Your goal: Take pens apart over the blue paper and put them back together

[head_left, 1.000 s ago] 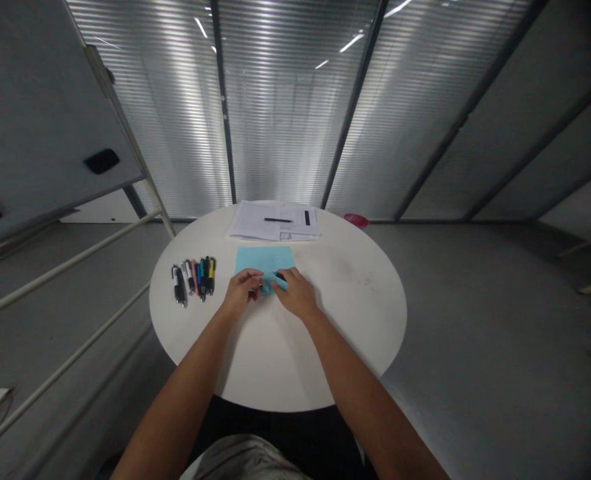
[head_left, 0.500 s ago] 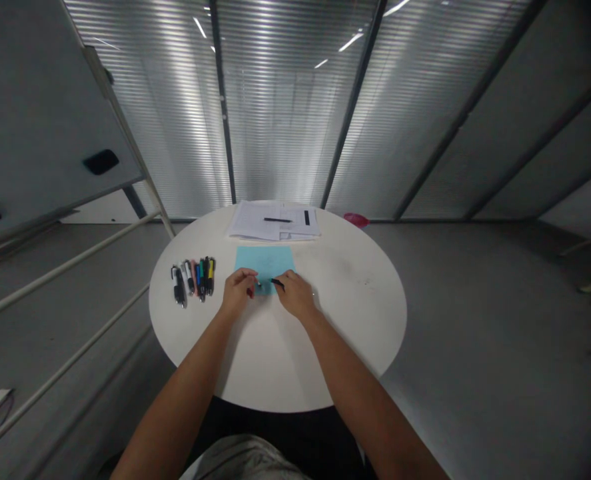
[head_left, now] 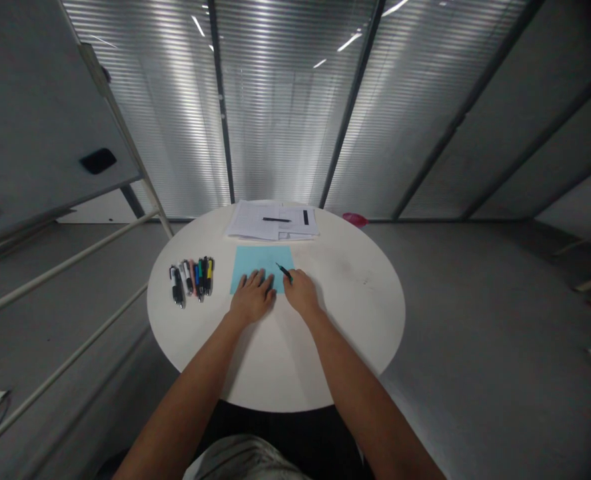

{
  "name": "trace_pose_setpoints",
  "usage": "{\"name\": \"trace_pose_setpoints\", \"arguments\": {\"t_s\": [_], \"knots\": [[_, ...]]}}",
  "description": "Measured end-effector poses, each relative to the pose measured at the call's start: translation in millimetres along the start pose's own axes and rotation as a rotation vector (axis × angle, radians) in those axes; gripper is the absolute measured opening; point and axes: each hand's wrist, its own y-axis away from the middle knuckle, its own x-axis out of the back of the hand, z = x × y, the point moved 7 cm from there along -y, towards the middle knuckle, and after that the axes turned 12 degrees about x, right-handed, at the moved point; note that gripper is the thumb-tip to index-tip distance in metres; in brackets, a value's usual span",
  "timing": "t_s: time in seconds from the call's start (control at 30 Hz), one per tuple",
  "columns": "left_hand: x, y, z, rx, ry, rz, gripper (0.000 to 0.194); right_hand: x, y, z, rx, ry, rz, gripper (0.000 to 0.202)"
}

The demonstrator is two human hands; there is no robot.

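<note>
A light-blue sheet of paper (head_left: 264,258) lies on the round white table (head_left: 355,307). Over its lower left part my left hand (head_left: 254,297) rests flat, fingers spread, holding nothing. My right hand (head_left: 301,291), at the sheet's lower right edge, is closed around a dark pen (head_left: 284,271). The pen is tilted, its tip pointing up and left over the paper; whether it touches the sheet I cannot tell.
Several pens (head_left: 198,277) in different colours lie side by side at the table's left. White papers (head_left: 255,223) lie at the far edge with a black pen (head_left: 276,219) on top. A whiteboard stand (head_left: 148,190) is on the left; a pink object (head_left: 355,219) shows beyond the table.
My left hand has gone from pinched fingers near the right hand to lying flat on the blue paper. The pen in my right hand now points up and left, its tip further up the sheet.
</note>
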Motion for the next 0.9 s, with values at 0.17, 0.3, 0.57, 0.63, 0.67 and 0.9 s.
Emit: {"name": "trace_pose_setpoints", "arguments": {"t_s": [0.17,0.3,0.57,0.63,0.67,0.9], "knots": [[7.2,-2,-5,0.013,0.072,0.025,0.045,-4,-1,1,-0.018,0.006,-0.048,0.025],[20.5,-1,-15,0.183,-0.045,0.167,0.041,-5,1,-1,-0.007,0.012,-0.054,0.025],[19.6,-5,-19,0.242,-0.077,0.120,0.026,-7,1,-1,0.002,0.037,-0.060,0.024],[20.1,-6,-20,0.237,-0.015,0.120,0.025,-7,1,-1,-0.002,0.038,-0.066,0.024],[21.1,-7,-21,0.233,0.029,0.126,0.024,-8,2,-1,-0.003,0.036,-0.068,0.024],[33.7,-4,-30,0.216,0.563,0.209,0.013,0,4,-10,0.074,-0.069,0.021,0.024]]}}
